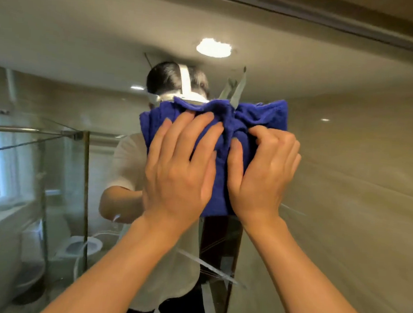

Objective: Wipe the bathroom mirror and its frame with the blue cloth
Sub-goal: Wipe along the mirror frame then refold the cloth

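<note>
Pressing the blue cloth (pixel 257 116) flat against the mirror (pixel 346 166), the person works with both hands side by side at about head height. The left hand (pixel 179 169) lies spread on the cloth with its fingers (pixel 204 124) nearly straight, which suggests it is there to push the fabric onto the glass rather than to carry it. The right hand (pixel 263 170) has its fingers (pixel 263 133) curled into a bunched fold near the cloth's upper middle, likely to keep the fabric from sliding off and to steer it. The cloth is folded into a thick pad, so it covers a broad patch under both palms. The mirror's frame (pixel 332 21) runs across the top right, well apart from the cloth, so the frame appears not yet reached. Reflected in the glass are a ceiling light (pixel 214 48), a glass shower screen (pixel 54 145) and a toilet (pixel 84 245).
</note>
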### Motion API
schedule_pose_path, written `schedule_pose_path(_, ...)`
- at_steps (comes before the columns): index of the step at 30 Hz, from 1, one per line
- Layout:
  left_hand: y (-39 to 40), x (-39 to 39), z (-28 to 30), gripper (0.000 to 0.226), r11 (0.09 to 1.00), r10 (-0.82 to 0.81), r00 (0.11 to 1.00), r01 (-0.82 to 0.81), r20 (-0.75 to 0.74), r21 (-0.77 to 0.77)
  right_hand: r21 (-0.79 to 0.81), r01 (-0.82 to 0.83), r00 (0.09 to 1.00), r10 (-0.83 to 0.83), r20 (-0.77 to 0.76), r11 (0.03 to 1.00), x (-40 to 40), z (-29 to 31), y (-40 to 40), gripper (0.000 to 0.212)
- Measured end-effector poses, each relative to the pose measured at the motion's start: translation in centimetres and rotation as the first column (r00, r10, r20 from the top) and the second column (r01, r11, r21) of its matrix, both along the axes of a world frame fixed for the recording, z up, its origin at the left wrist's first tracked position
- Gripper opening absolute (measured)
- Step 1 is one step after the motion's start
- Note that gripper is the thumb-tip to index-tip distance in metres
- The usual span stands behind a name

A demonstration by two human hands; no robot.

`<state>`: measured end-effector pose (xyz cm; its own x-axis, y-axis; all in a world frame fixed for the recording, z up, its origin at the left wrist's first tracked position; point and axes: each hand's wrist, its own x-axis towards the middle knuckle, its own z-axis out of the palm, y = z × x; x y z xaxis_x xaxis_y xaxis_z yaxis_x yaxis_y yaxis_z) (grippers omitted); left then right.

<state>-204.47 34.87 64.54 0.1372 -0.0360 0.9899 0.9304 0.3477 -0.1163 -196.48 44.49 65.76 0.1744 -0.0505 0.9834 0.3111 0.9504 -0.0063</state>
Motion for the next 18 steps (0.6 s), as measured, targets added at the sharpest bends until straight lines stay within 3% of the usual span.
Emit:
schedule_pose_path(9, 7.1, 5.7, 10.6, 0.035, 0.999, -0.049, 0.994, 0.048, -0.095, -0.018, -0.06, 0.056, 0.988, -0.064, -0.137, 0.997, 5.5, 9.4, 6.9, 0.032)
schedule_pose_path(14, 8.9, 7.4, 8.7, 0.036, 0.999, -0.034, 0.997, 0.032, -0.063, -0.027, -0.051, 0.048, 0.989, -0.055, -0.136, 0.998, 6.8, 7.7, 8.8, 0.029)
schedule_pose_path(18, 10.2, 9.1, 3.6, 0.039, 0.995, -0.026, 0.999, 0.022, -0.039, -0.096, -0.054, 0.03, 0.992, -0.037, -0.122, 0.998, 8.4, 2.2, 10.6, 0.027)
